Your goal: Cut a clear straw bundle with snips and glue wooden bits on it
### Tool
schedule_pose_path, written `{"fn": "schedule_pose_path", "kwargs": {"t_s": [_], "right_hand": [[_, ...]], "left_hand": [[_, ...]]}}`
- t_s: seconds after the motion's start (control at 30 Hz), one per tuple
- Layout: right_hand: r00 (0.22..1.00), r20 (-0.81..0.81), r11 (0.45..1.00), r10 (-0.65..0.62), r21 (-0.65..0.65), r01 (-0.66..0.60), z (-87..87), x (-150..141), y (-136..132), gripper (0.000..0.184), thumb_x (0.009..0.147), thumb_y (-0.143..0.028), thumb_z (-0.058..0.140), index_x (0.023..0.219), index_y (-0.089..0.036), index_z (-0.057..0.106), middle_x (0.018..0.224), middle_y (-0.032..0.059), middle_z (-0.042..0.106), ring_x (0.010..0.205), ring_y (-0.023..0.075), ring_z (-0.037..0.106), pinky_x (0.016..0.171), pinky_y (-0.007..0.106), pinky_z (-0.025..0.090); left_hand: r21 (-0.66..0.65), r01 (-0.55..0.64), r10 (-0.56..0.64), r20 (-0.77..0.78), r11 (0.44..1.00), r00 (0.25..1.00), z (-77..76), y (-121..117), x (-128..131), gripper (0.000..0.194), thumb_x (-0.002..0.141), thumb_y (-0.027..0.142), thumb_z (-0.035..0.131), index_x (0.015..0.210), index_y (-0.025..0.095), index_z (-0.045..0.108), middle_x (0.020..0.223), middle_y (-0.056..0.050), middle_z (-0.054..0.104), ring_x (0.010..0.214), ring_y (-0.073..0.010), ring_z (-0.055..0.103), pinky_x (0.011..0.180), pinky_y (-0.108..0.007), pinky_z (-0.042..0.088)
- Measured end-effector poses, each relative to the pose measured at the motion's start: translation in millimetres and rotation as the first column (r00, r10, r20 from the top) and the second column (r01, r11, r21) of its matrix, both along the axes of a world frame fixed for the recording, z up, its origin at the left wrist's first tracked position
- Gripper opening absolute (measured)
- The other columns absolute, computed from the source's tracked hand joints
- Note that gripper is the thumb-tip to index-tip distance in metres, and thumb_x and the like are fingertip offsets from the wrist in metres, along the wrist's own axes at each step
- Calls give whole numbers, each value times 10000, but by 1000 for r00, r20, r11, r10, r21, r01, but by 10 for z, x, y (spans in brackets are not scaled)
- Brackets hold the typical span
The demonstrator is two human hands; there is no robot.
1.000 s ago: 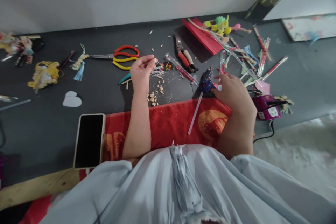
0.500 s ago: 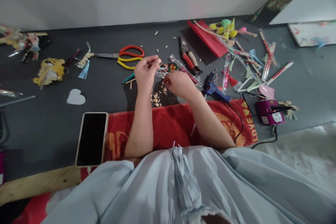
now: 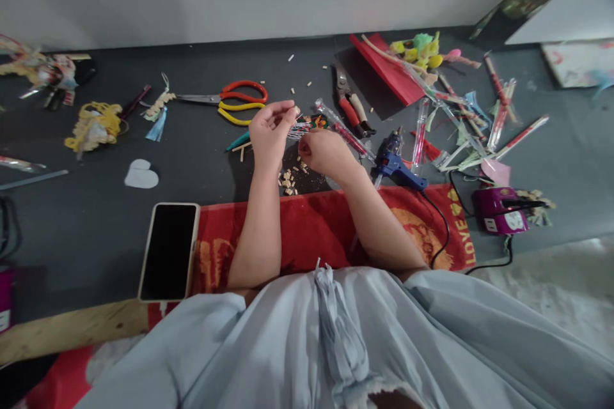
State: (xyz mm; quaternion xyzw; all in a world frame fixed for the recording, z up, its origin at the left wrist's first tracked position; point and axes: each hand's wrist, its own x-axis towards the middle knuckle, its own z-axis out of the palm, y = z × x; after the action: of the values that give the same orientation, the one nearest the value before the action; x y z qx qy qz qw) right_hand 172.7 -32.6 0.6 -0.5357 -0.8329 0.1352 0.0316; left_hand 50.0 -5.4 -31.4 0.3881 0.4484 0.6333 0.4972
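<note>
My left hand point(image 3: 272, 128) is raised over the table with thumb and forefinger pinched on a small pale wooden piece point(image 3: 297, 111). Close by on the right, my right hand point(image 3: 327, 152) is closed with its fingers curled; whatever it may hold is hidden. Behind both hands lies a bunch of thin white sticks point(image 3: 299, 130) on a colourful patterned item. Just below the gap between the hands, many short cut wooden bits point(image 3: 289, 180) are scattered on the dark table point(image 3: 206, 153).
Scissors point(image 3: 242, 102) with red and yellow handles lie left, pliers point(image 3: 352, 102) beyond. A blue glue gun point(image 3: 396, 163) sits right, its cord crossing a red towel point(image 3: 307, 227). A phone point(image 3: 169, 252), a white paper heart point(image 3: 141, 174) and a purple box point(image 3: 499, 211) are also there.
The view has shifted slightly, so the table items appear a little to the right. Both hands keep nearly the same pose, the left still pinching the small wooden piece.
</note>
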Motion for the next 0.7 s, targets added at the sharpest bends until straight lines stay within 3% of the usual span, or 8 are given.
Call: {"fn": "schedule_pose_path", "kwargs": {"t_s": [0.17,0.37,0.5,0.7], "right_hand": [[963,-259,996,68,-39,-81,12,140,28,141,757,-170,496,798,-154,630,800,78,645,734,178,559,699,296,419],[704,-707,991,74,-30,-133,72,358,25,90,802,-282,556,816,-196,579,818,22,601,747,132,544,726,276,454],[619,-784,992,29,-54,-115,141,388,5,150,810,-361,586,825,-212,572,834,23,592,765,136,539,741,297,464],[652,-759,999,2,-26,-32,261,382,-29,236,825,-457,566,833,-221,567,853,32,582,784,145,533,735,310,464]], "left_hand": [[-7,0,0,25,1000,1000,3,-7,-3,160,703,263,736,837,206,670,784,-23,712,850,-148,685,799,-292,555],[29,25,-28,112,999,993,87,-61,10,256,653,326,779,861,223,672,807,-17,718,821,-142,690,775,-290,569],[23,37,-39,108,999,993,176,-103,19,249,655,333,780,857,239,669,802,2,717,811,-134,690,777,-283,573],[34,81,-84,98,996,992,215,-147,51,199,664,259,778,832,238,674,783,7,695,857,-147,691,790,-296,561]]}}
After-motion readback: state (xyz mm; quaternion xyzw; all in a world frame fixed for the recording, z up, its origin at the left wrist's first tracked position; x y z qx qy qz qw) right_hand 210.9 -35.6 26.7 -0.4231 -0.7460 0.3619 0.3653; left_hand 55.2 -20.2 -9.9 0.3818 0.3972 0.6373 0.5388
